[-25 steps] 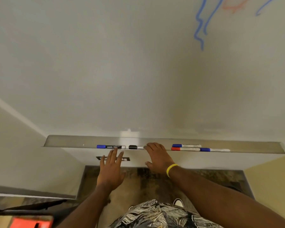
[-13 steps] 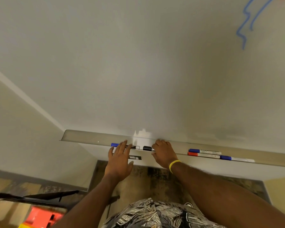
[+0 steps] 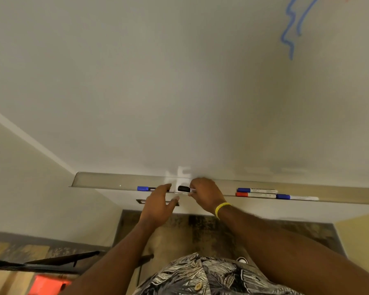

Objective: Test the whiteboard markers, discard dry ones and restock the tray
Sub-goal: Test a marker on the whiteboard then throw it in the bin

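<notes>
A metal marker tray (image 3: pixel 107 180) runs along the bottom of the whiteboard (image 3: pixel 158 81). My right hand (image 3: pixel 207 195) grips a black-capped marker (image 3: pixel 184 189) at the tray, its cap sticking out to the left. My left hand (image 3: pixel 158 206) hovers just left of it with fingers relaxed, covering part of a blue-capped marker (image 3: pixel 144 188) lying in the tray. Further right lie a blue-capped marker (image 3: pixel 257 190), a red-capped marker (image 3: pixel 255 195) and another blue-capped marker (image 3: pixel 296 197).
Blue scribbles (image 3: pixel 290 28) mark the board's upper right. A black frame (image 3: pixel 51 262) and a red object (image 3: pixel 47 285) sit low at the left. A patterned floor (image 3: pixel 200 233) lies below the board.
My right hand has curled around the black-capped marker. My left hand has drawn closer to it. The view has shifted, so the tray sits further right.
</notes>
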The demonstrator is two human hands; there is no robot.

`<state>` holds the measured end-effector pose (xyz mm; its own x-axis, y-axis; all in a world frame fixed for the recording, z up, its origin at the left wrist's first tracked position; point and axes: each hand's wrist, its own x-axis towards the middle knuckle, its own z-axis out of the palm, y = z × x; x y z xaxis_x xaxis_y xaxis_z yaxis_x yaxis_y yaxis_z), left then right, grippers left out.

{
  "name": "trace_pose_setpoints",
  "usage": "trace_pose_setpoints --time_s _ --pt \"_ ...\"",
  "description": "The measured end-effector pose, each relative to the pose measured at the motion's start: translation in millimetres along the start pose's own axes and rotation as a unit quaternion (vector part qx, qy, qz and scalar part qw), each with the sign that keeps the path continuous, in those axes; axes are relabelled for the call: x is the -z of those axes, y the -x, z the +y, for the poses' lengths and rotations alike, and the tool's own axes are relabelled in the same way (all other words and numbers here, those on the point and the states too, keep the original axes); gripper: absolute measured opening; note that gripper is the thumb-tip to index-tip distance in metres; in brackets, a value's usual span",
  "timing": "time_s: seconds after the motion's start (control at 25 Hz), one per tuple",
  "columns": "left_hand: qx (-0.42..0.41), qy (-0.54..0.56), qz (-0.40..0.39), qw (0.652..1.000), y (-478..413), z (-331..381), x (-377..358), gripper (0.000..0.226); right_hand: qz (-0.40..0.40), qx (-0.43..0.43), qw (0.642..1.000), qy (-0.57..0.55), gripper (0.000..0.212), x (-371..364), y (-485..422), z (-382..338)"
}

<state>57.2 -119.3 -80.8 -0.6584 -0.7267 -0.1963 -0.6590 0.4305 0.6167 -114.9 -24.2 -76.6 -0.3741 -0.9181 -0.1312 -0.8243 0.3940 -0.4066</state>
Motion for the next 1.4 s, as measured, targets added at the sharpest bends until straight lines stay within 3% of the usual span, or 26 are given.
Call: trace_pose_setpoints --time_s 0.08,0.2,0.32,0.44,0.72,1.28,1.4 --pt "0.04 0.151 -0.023 0.987 -3.2 20.1 -8.4 0.041 -0.002 -0.013 0.999 -0.05 0.017 5.4 15.5 -4.9" --pt "0.025 0.237 -0.054 0.97 -6.7 41.5 -25.0 0.017 -0.019 -0.035 0.994 -0.104 0.015 8.3 40.0 3.5" --pt "0.011 0.244 -0.099 0.965 -4.2 59.2 -41.2 0.019 -0.036 -0.058 0.985 -0.161 0.025 8.7 65.9 24.7" --pt "-0.006 0.233 -0.138 0.963 -2.0 81.2 -58.7 0.017 -0.038 -0.071 0.986 -0.145 0.035 11.2 87.6 46.0" --pt "-0.032 0.201 -0.16 0.966 -7.8 115.1 -81.8 0.021 -0.029 -0.089 0.994 -0.054 0.042 25.6 101.5 79.0" --pt "-0.014 0.182 -0.181 0.966 -20.2 138.0 -100.9 0.03 -0.058 -0.122 0.991 -0.023 0.048 34.0 96.6 101.2" --pt "0.008 0.223 -0.172 0.959 -24.5 134.4 -99.5 0.025 -0.066 -0.159 0.984 -0.031 0.053 37.7 102.4 113.4"
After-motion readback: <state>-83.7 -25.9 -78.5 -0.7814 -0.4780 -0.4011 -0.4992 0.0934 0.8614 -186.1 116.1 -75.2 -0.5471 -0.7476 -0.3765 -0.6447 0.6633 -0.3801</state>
